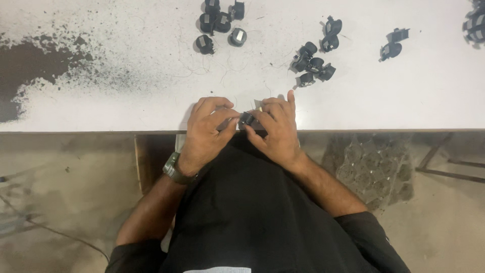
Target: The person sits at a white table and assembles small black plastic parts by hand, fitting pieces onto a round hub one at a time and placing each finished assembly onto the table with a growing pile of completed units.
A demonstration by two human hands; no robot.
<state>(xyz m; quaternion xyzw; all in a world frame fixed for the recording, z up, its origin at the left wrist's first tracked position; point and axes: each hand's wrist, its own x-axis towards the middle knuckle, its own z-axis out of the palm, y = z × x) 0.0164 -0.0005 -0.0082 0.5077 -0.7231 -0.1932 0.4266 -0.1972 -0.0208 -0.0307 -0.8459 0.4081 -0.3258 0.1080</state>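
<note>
My left hand (207, 129) and my right hand (275, 126) meet at the near edge of the white table (126, 101). Between their fingertips they pinch one small black part with a metal piece (246, 119). Fingers of both hands curl around it, and my right index finger sticks up. A watch sits on my left wrist (174, 169). Most of the small part is hidden by the fingers.
Groups of similar small black parts lie farther back: one cluster (218, 24) at top centre, another (313, 63) right of centre, a pair (393, 44) further right, more at the right edge (475, 23). Dark powder (30, 65) covers the table's left side. Thin wires lie scattered.
</note>
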